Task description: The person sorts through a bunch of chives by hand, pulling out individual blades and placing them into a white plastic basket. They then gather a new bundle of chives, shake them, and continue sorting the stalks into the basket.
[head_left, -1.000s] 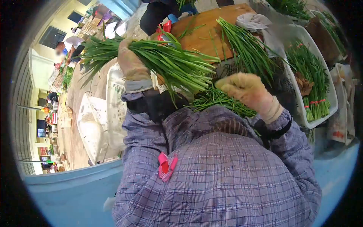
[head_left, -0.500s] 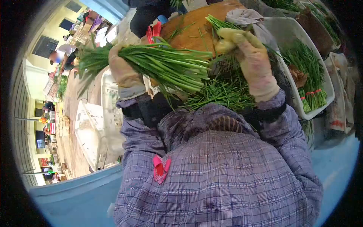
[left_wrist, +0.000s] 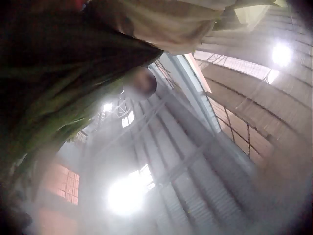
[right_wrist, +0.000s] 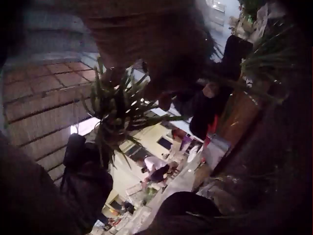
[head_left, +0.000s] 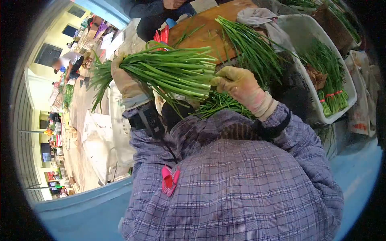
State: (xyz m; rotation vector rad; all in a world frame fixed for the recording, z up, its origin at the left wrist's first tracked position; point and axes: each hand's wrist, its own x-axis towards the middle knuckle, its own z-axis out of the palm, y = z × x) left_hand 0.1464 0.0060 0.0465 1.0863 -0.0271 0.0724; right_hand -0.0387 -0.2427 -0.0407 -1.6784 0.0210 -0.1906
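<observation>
A thick bunch of garlic chives [head_left: 173, 68] lies sideways in the gloved left hand [head_left: 128, 82], which grips it near the leafy end. Its pale cut ends point right, toward the gloved right hand [head_left: 243, 88]. The right fingers are curled, with thumb and fingertips pinching at the stem ends. In the dim right wrist view, part of the bunch [right_wrist: 117, 107] shows beside the dark hand. Only a glove [left_wrist: 171, 29] and shadowed cloth fill the top of the left wrist view. Loose chives [head_left: 225, 105] lie heaped below, between the hands and the lap.
More chives [head_left: 253, 48] lie across a wooden board [head_left: 201, 34] ahead. A white basket [head_left: 349, 86] at right holds bundles tied with red bands. Red strips [head_left: 162, 36] lie at the board's left. A white crate [head_left: 120, 132] stands at left. Another person's hand [head_left: 173, 4] shows at the top.
The right hand went up to the chives on the board, then came back down to the stem ends of the held bunch. The left hand keeps its grip, shifted slightly left.
</observation>
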